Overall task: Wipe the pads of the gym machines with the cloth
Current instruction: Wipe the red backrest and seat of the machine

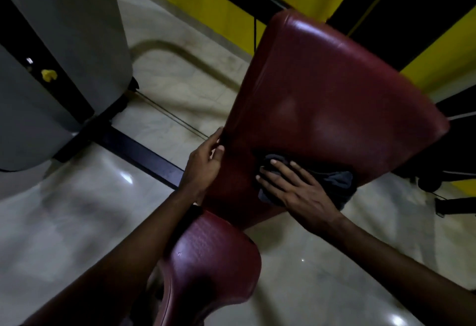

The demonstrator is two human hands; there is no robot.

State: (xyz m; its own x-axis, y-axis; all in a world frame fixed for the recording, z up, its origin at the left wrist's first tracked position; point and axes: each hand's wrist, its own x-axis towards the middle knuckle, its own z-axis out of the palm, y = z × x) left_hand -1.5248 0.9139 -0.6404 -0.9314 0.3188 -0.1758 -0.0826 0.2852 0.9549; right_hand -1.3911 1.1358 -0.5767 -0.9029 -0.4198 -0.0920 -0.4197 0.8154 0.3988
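Observation:
A large dark red back pad (327, 93) of a gym machine slopes across the middle of the view. My right hand (291, 186) lies flat on a dark grey cloth (332, 181), pressing it against the pad's lower part. My left hand (206, 163) grips the pad's left edge, thumb on the front face. Below them, a smaller dark red seat pad (213, 261) sits near the bottom centre, partly behind my left forearm.
A grey weight-stack shroud (59, 50) with a yellow pin (49, 75) stands at the left on a black floor frame (144, 153). The floor is pale glossy tile (77, 222). Yellow and black walls (231, 8) rise behind. Black machine parts (450, 186) sit at the right.

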